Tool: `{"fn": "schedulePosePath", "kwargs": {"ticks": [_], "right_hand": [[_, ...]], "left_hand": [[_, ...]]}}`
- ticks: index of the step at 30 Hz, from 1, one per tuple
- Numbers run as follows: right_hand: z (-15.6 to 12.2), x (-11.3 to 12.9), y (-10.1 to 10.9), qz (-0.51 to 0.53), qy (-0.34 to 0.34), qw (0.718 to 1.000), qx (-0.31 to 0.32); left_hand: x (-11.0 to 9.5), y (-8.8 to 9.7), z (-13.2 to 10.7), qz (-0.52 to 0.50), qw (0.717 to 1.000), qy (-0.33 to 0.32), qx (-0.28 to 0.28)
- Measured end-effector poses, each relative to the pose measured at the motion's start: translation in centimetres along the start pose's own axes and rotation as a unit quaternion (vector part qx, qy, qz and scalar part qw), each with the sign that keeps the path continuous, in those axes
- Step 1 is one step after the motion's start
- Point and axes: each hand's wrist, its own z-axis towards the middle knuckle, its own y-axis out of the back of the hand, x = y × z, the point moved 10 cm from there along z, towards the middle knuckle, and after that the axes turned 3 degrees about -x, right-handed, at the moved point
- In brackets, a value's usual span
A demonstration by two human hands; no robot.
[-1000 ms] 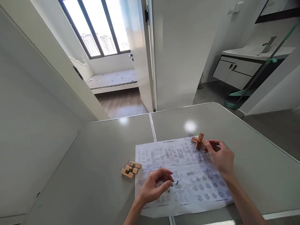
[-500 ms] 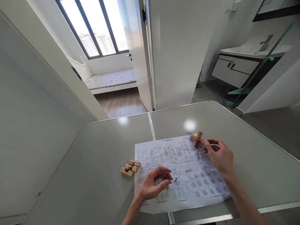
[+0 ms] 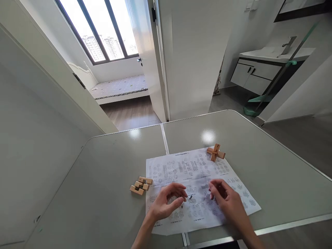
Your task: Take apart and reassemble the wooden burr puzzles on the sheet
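Hands (image 3: 165, 204) over printed sheet (image 3: 190, 175), right one (image 3: 228, 200) withdrawn from wooden cross (image 3: 215, 152)

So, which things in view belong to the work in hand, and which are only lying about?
Likely belonging:
printed sheet, under the left hand and right hand
wooden cross, at the sheet's far right corner
flat wooden pieces, at its left edge
small dark item, too small to identify

Only around:
long-handled green tool, by the sink cabinet

1. My left hand (image 3: 168, 202) is over the printed sheet (image 3: 181, 178), thumb and fingers parted.
2. My right hand (image 3: 227, 199), loosely curled, is over it too.
3. A wooden cross (image 3: 214, 152) rests at its far right corner.
4. Wooden blocks (image 3: 141, 186) lie near its left edge.
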Motion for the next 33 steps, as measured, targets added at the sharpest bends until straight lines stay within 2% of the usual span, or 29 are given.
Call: {"fn": "schedulePosePath", "kwargs": {"ticks": [3, 6, 8, 9, 11, 13, 15, 18, 19, 20, 24, 29, 33], "right_hand": [[-1.6, 0.0, -2.7, -0.009, 0.014, 0.997, 0.072], [-2.3, 0.1, -3.5, -0.049, 0.048, 0.995, 0.071], [-2.4, 0.1, -3.7, -0.066, 0.063, 0.994, 0.064], [-2.4, 0.0, -3.7, -0.071, 0.067, 0.993, 0.063], [-2.5, -0.3, -3.7, -0.079, 0.075, 0.992, 0.061], [-2.5, -0.5, -3.6, -0.085, 0.081, 0.991, 0.059], [-2.6, -0.7, -3.5, -0.089, 0.083, 0.991, 0.06], [-2.6, -0.8, -3.5, -0.089, 0.082, 0.991, 0.064], [-2.7, -0.7, -3.5, -0.089, 0.081, 0.991, 0.064], [-2.7, -0.6, -3.5, -0.089, 0.081, 0.99, 0.066], [-2.6, -0.2, -3.3, -0.085, 0.086, 0.991, 0.064], [-2.5, 0.0, -3.3, -0.08, 0.084, 0.992, 0.057], [-2.6, 0.2, -3.3, -0.074, 0.075, 0.993, 0.052]], "left_hand": [[-0.2, -0.1, 0.0, -0.003, 1.0, -0.007, -0.006], [-0.1, 0.2, -0.4, 0.026, 0.999, -0.009, -0.038], [-0.1, 1.4, -1.2, 0.11, 0.987, -0.012, -0.113], [-0.4, 2.5, -1.8, 0.169, 0.971, -0.019, -0.17], [-1.6, 4.9, -3.9, 0.291, 0.906, -0.043, -0.306], [-3.1, 7.1, -6.5, 0.375, 0.821, -0.069, -0.426], [-3.3, 9.0, -8.5, 0.425, 0.759, -0.041, -0.491], [-3.0, 11.4, -10.5, 0.488, 0.693, 0.02, -0.53], [-2.9, 11.9, -10.8, 0.498, 0.686, 0.033, -0.529], [-2.5, 12.4, -11.1, 0.493, 0.691, 0.05, -0.526], [-0.8, 13.2, -11.8, 0.454, 0.724, 0.131, -0.503], [-1.1, 12.7, -11.2, 0.485, 0.718, 0.118, -0.484], [-1.1, 13.1, -10.2, 0.501, 0.717, 0.125, -0.468]]}}
